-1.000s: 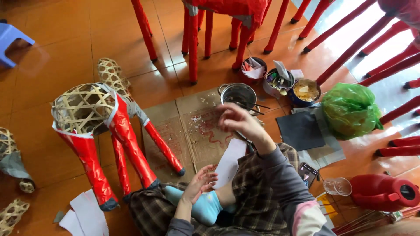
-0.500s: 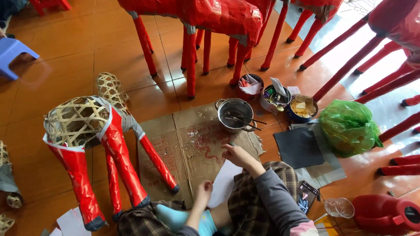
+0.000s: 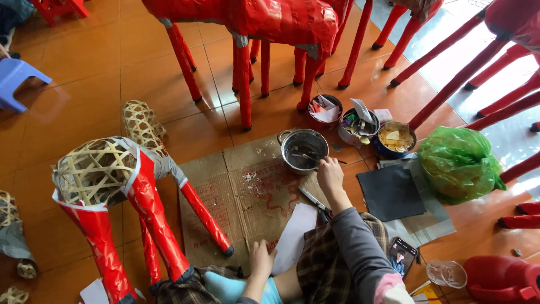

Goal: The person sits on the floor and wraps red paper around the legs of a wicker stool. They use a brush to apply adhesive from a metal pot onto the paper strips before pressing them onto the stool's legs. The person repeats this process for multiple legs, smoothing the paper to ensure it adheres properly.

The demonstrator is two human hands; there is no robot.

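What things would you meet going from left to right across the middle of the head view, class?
Blue stool → woven bamboo frame with red legs → cardboard sheet → metal pot → right hand → black sheet → green plastic bag.

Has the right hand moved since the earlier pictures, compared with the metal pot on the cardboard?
Yes. The right hand has gone toward the metal pot; its fingers now reach the pot's near rim, where earlier it hovered lower over the cardboard.

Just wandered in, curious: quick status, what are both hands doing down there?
Right hand at metal pot rim, grip unclear. Left hand flat on white paper. Scissors lie between them.
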